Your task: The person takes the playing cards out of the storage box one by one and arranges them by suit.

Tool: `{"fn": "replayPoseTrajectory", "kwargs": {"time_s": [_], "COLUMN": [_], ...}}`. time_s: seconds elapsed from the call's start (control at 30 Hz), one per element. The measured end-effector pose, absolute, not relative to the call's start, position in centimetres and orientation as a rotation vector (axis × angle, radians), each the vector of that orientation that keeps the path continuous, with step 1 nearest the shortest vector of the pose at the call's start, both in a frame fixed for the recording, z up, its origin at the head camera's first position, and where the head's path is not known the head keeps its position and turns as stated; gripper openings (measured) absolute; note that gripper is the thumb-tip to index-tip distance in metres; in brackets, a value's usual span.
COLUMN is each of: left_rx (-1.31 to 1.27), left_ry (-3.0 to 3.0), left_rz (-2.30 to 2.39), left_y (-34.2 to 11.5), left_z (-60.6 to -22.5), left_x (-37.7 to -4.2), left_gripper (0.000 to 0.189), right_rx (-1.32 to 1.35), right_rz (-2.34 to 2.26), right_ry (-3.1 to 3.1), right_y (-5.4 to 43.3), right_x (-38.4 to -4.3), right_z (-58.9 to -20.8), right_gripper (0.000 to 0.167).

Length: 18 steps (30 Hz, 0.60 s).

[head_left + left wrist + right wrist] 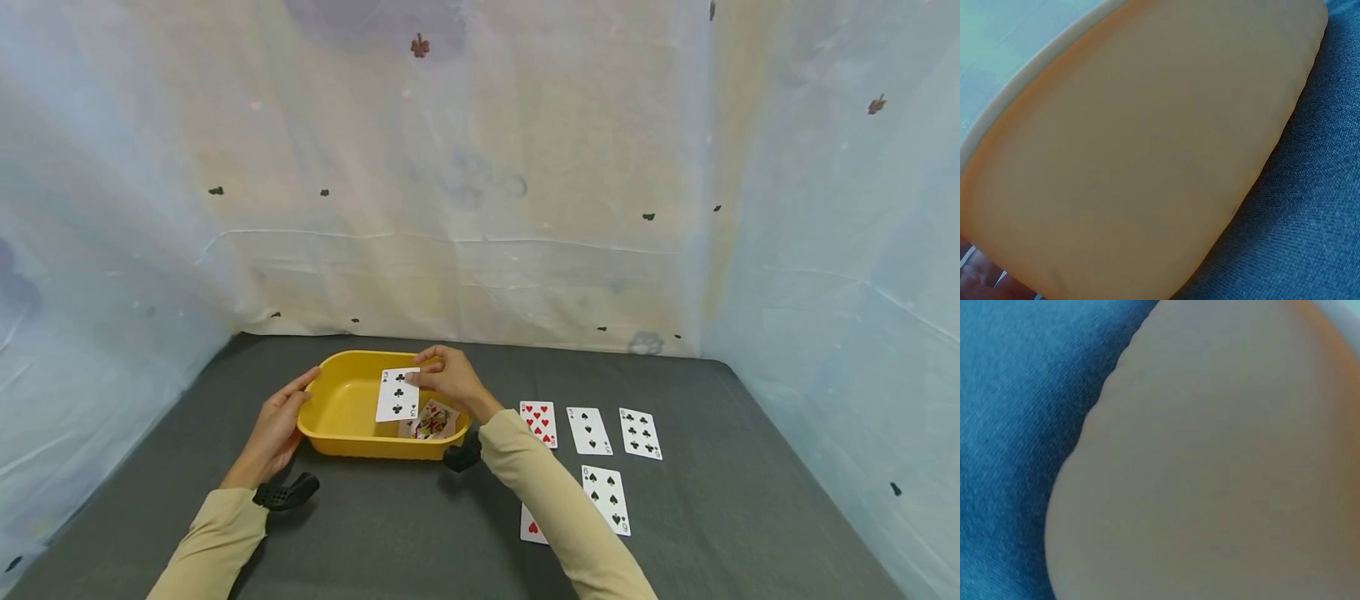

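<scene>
A yellow plastic tub [337, 442] stands on the dark cloth, left of the middle in the head view. My left hand [273, 429] holds it by the rim at its left end. Above the tub's inside, my right hand [452, 379] pinches a three of clubs playing card [392, 404] at its upper right edge, face up. Under that card's right side, face cards [435, 422] lie in the tub, partly covered. Both wrist views are filled by the tub's outer wall [1135, 144], with fingertips [985, 275] showing at the left wrist view's lower left corner.
Right of the tub lie a heart card [538, 423], a spade card [589, 431], a club card [641, 433] and a six of spades [606, 498]. My right sleeve [558, 500] partly hides another heart card [531, 527]. A patterned cloth [480, 275] hangs behind the table.
</scene>
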<state>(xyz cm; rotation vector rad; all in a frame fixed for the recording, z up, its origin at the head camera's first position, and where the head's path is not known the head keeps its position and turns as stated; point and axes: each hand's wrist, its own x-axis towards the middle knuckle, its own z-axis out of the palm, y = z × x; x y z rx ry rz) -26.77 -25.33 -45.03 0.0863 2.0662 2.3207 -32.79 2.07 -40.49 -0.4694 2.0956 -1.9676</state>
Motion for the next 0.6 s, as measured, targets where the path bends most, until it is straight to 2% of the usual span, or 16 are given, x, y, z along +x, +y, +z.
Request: {"fn": "replayPoseTrajectory", "kwargs": {"time_s": [0.3,0.6], "left_rx": [0.081,0.071], "left_ry": [2.062,2.076], "left_rz": [2.333,2.322], "left_y": [-25.3,-25.4], "left_z": [-45.0,-45.0], "left_x": [-26.6,-26.6], "left_gripper": [0.050,0.050], "right_rx": [-0.454,-0.397], "right_rz": [-2.095,-2.109], "right_ry": [2.079,2.026], "right_y": [2.3,3.2], "right_x": [-32.4,-32.1], "right_z": [-40.1,-39.7], "right_gripper": [0.014,0.024]}}
